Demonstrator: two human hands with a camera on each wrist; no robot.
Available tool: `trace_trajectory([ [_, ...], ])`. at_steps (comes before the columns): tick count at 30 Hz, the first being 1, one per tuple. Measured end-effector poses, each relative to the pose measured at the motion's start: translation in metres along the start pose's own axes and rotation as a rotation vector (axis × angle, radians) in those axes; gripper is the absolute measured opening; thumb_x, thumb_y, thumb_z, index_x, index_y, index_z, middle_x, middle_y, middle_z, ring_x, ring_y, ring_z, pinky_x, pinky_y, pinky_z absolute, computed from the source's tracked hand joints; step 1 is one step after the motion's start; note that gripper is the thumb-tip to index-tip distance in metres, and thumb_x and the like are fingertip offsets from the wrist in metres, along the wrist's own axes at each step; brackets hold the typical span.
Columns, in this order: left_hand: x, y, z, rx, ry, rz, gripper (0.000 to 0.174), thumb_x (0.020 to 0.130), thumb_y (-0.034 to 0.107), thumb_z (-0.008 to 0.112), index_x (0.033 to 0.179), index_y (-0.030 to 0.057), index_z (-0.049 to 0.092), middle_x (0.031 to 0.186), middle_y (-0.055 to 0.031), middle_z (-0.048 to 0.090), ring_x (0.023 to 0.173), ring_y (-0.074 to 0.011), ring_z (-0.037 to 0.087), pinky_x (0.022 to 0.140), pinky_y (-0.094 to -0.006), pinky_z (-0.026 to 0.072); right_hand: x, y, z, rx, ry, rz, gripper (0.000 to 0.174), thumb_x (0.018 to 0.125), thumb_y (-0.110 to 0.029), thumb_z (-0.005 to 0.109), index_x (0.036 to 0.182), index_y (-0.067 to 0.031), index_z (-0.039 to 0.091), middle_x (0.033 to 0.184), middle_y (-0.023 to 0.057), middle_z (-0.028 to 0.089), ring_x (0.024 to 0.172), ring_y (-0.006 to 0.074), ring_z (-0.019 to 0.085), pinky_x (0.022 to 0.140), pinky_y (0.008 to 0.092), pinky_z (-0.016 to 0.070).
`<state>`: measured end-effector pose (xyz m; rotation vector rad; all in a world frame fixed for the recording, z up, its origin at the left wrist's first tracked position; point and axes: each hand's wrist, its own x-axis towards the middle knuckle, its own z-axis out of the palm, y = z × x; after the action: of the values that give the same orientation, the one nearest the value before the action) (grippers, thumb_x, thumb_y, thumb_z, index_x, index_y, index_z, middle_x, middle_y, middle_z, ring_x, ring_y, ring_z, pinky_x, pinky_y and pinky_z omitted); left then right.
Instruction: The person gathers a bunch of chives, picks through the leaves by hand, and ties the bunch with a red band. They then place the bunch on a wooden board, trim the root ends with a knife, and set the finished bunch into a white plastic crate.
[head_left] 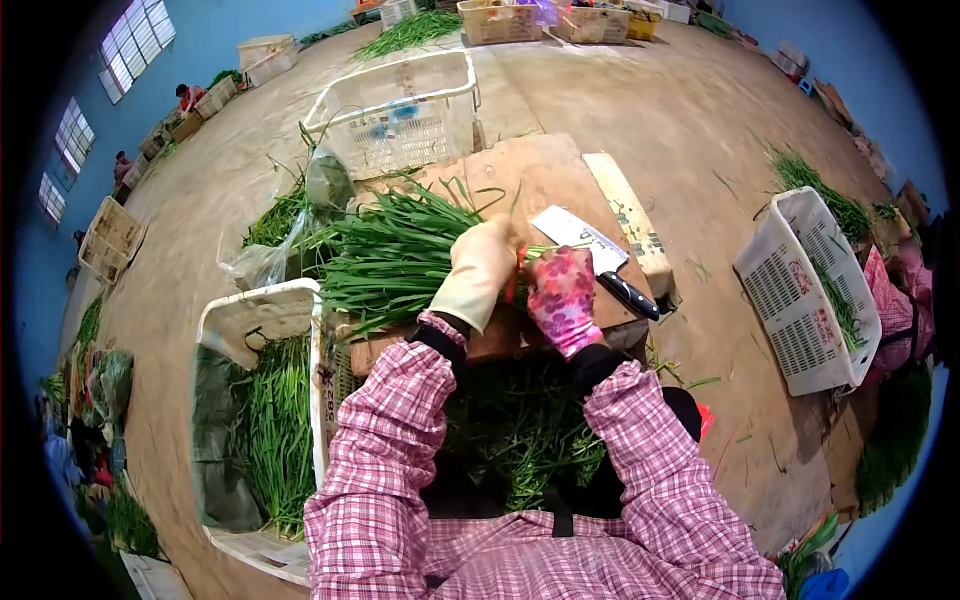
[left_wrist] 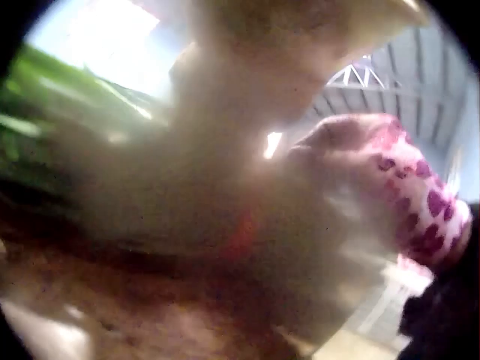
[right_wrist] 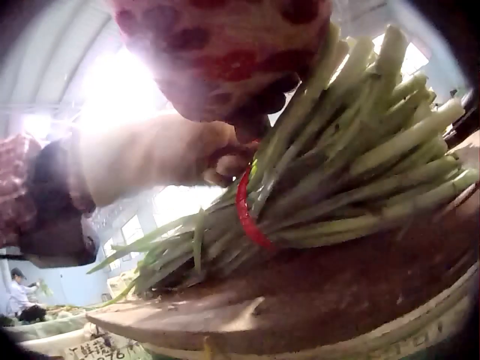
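Observation:
A bundle of green chives (head_left: 395, 250) lies on the wooden board (head_left: 535, 165), leaves to the left. A red tie (right_wrist: 247, 210) goes round its pale stems (right_wrist: 375, 161) in the right wrist view. My left hand (head_left: 477, 270), in a cream glove, pinches the tie at the top of the bundle. Close against it, my right hand (head_left: 563, 297) in a pink flowered glove has its fingers curled on the tie too. The left wrist view is mostly blurred. A cleaver (head_left: 590, 243) with a black handle lies on the board just beyond the right hand.
Left of the board stands a white crate (head_left: 318, 390) of chives with a green sack. Another crate (head_left: 395, 135) is behind the board, and one (head_left: 800, 300) stands at the right. Loose greens (head_left: 530, 430) lie below the board's near edge. More people and crates line the walls.

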<state>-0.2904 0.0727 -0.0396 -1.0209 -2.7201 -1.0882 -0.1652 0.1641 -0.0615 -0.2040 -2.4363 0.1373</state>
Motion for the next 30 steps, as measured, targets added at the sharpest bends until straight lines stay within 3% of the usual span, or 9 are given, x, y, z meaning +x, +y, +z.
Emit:
trace_trajectory([
  [2,0.004,0.013,-0.005,0.224,-0.046,0.197,0.013,0.09,0.022,0.069,0.09,0.0088,0.068,0.084,-0.0134,0.071,0.078,-0.027,0.07,0.072,-0.0377,0.0532,0.003,-0.008,-0.003,-0.042,0.073,-0.061,0.003,0.075,-0.014,0.065,0.075,-0.0122,0.066,0.079,0.008,0.066,0.086,0.0289,0.061,0.081,0.0437,0.0407],
  [6,0.011,0.035,-0.032,0.029,-0.347,-0.103,0.017,0.089,0.023,0.068,0.102,0.0162,0.076,0.085,-0.0127,0.073,0.083,-0.0262,0.071,0.077,-0.0382,0.0549,0.006,-0.015,0.009,0.028,0.008,0.129,0.01,0.075,-0.02,0.069,0.074,-0.0106,0.068,0.078,0.01,0.069,0.084,0.03,0.064,0.082,0.0451,0.0435],
  [10,0.009,0.012,-0.043,-0.173,-0.514,0.009,0.045,0.087,0.013,0.066,0.132,0.0094,0.063,0.107,-0.0141,0.074,0.094,-0.0217,0.072,0.081,-0.0306,0.0545,0.02,-0.006,0.002,0.437,-0.218,0.555,0.023,0.086,-0.033,0.069,0.089,-0.0114,0.077,0.084,0.0138,0.072,0.088,0.0329,0.068,0.086,0.0438,0.046],
  [12,-0.007,0.007,-0.046,-0.224,-0.497,0.186,0.071,0.078,-0.003,0.065,0.146,0.0098,0.048,0.116,-0.0134,0.072,0.101,-0.0212,0.069,0.089,-0.0295,0.0527,0.021,-0.001,0.011,0.422,-0.218,0.585,0.025,0.086,-0.034,0.07,0.091,-0.0115,0.078,0.087,0.0141,0.073,0.088,0.0332,0.069,0.085,0.0433,0.0478],
  [15,-0.019,0.019,-0.033,-0.095,-0.333,-0.007,0.072,0.08,-0.001,0.069,0.147,0.0154,0.048,0.104,-0.01,0.075,0.091,-0.0193,0.07,0.085,-0.0299,0.0544,0.03,0.006,-0.005,0.507,-0.366,0.578,0.03,0.088,-0.037,0.069,0.096,-0.0102,0.078,0.09,0.0165,0.074,0.089,0.0338,0.07,0.081,0.0409,0.0529],
  [19,-0.017,0.006,-0.016,-0.122,-0.218,-0.002,0.067,0.085,0.005,0.074,0.146,0.0166,0.05,0.098,-0.0106,0.074,0.086,-0.0154,0.07,0.079,-0.0275,0.0544,0.034,0.03,-0.013,0.554,-0.19,0.431,0.025,0.089,-0.031,0.069,0.104,-0.0123,0.077,0.102,0.0142,0.073,0.1,0.0301,0.068,0.091,0.0406,0.0494],
  [23,-0.016,0.0,-0.015,-0.122,-0.219,0.029,0.064,0.087,0.0,0.07,0.146,0.0128,0.049,0.095,-0.0066,0.075,0.082,-0.011,0.067,0.074,-0.0256,0.0544,0.034,0.018,-0.013,0.016,-0.206,0.071,0.013,0.083,-0.024,0.069,0.086,-0.0127,0.075,0.085,0.0086,0.071,0.092,0.0277,0.064,0.085,0.0443,0.0418],
  [27,-0.001,-0.002,-0.022,-0.303,-0.358,-0.122,0.061,0.085,0.0,0.071,0.142,0.0129,0.054,0.098,-0.0099,0.076,0.084,-0.0152,0.07,0.076,-0.027,0.0559,0.021,0.017,-0.01,-0.054,-0.056,-0.064,0.008,0.076,-0.017,0.066,0.079,-0.0117,0.071,0.076,0.0098,0.067,0.087,0.0298,0.061,0.084,0.0454,0.0414],
  [30,0.012,0.024,-0.036,-0.083,-0.467,-0.057,0.057,0.083,0.0,0.07,0.137,0.0125,0.059,0.105,-0.0126,0.075,0.091,-0.0202,0.073,0.082,-0.0287,0.0567,0.007,0.001,-0.002,-0.045,-0.05,-0.055,0.011,0.072,-0.016,0.068,0.08,-0.0086,0.066,0.082,0.0127,0.064,0.089,0.0337,0.058,0.083,0.0466,0.0412],
])
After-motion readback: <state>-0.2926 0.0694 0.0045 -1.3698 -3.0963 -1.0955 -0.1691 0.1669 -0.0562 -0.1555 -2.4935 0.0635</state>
